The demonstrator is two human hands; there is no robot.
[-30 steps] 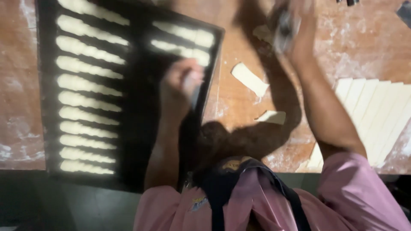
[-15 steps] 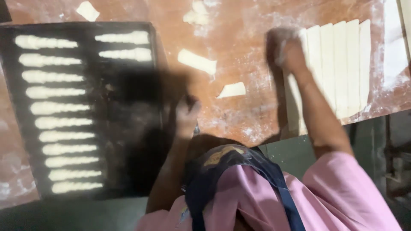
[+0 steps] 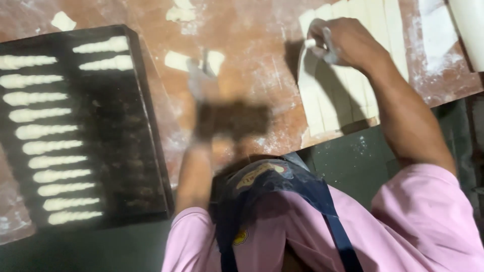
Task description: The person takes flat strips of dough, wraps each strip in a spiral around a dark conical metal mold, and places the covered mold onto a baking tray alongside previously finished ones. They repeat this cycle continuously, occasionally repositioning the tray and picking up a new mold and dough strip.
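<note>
The right hand (image 3: pixel 345 43) rests on the sheet of cut dough strips (image 3: pixel 348 85) at the far right of the floured wooden table (image 3: pixel 252 75), and its fingers (image 3: pixel 322 38) are closed around the top end of the leftmost strip (image 3: pixel 308 90), which is a little lifted and apart from the other strips. The left hand (image 3: pixel 201 83) is above the middle of the table and is blurred, so I cannot tell if it is wide, narrow or holding something. Just behind the left hand a small flat piece of dough (image 3: pixel 194 60) lies on the table. On the left side is a dark baking tray (image 3: pixel 146 151); on it rolled dough sticks (image 3: pixel 50 146) lie in one long column, and two more sticks (image 3: pixel 103 54) are at the top of a second column. More scraps of dough (image 3: pixel 179 12) lie at the far edge of the table. The person wears a pink shirt (image 3: pixel 423 221) and a dark blue apron (image 3: pixel 282 186).
</note>
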